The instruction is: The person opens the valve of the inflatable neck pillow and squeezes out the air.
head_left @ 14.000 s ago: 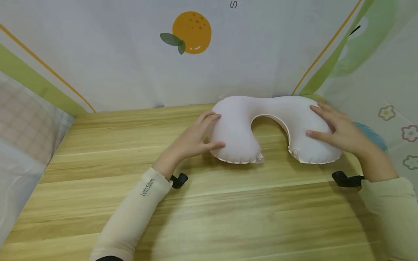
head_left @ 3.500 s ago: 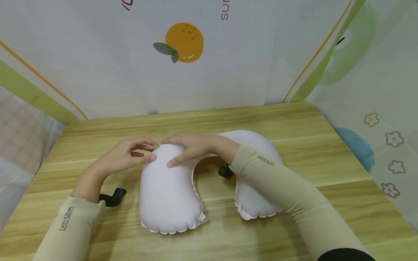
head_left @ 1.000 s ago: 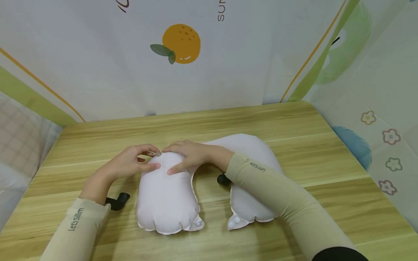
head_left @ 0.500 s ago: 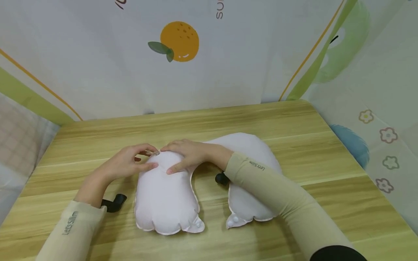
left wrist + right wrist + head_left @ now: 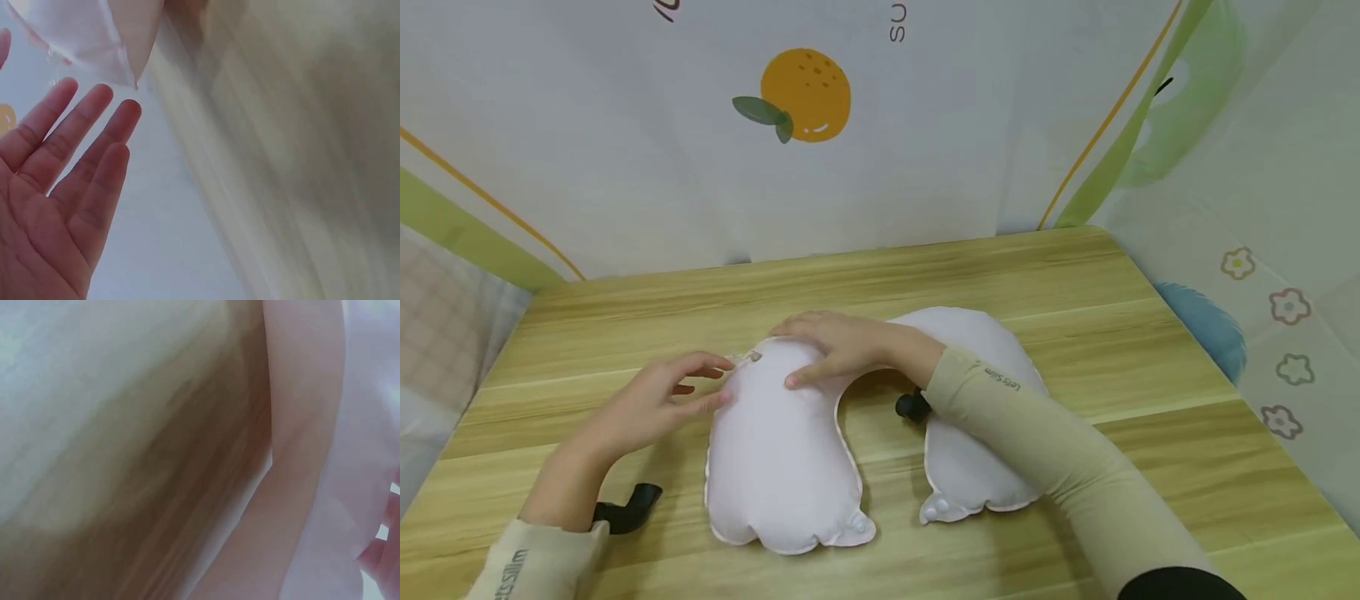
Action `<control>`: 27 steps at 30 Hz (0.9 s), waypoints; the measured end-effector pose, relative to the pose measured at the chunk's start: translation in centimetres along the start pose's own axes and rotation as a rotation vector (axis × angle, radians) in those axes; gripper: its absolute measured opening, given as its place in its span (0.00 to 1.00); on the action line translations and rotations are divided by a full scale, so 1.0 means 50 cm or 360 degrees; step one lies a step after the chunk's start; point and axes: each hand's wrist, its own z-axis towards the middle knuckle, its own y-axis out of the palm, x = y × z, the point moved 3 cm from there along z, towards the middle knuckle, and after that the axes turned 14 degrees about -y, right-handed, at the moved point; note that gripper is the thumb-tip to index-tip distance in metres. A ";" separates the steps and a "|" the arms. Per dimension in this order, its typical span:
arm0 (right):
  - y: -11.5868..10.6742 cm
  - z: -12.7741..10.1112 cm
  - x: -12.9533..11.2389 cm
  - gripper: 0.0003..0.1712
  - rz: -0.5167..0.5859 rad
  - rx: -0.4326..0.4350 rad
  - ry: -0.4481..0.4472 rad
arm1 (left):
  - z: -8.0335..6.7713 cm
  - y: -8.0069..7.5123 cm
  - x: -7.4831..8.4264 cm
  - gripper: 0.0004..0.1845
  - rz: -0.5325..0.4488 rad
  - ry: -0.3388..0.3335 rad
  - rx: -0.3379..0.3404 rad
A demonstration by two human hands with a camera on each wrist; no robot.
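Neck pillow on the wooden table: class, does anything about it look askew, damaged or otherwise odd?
The neck pillow lies flat, open end toward the person. Its small clear valve sticks out at the far left curve, just off the left hand. The right hand presses the top. No tear or spill shows.

Your neck pillow (image 5: 775,467) looks smooth matt pale-pink plastic; the counter (image 5: 1075,275) is satin wood-grain, the sleeves (image 5: 1060,467) cloth.
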 end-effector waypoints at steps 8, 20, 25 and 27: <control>0.009 -0.003 -0.007 0.45 -0.0061 -0.0045 0.0033 | -0.016 0.021 0.016 0.29 0.0053 0.0025 0.0041; 0.033 0.000 0.001 0.48 -0.0098 -0.0097 0.0128 | -0.006 0.037 0.018 0.40 0.0105 -0.0054 -0.0018; 0.037 0.001 -0.001 0.48 -0.0113 -0.0115 0.0143 | -0.003 0.039 0.017 0.41 0.0138 -0.0053 -0.0018; 0.038 0.002 -0.001 0.48 -0.0131 -0.0124 0.0150 | -0.001 0.039 0.016 0.41 0.0157 -0.0057 -0.0016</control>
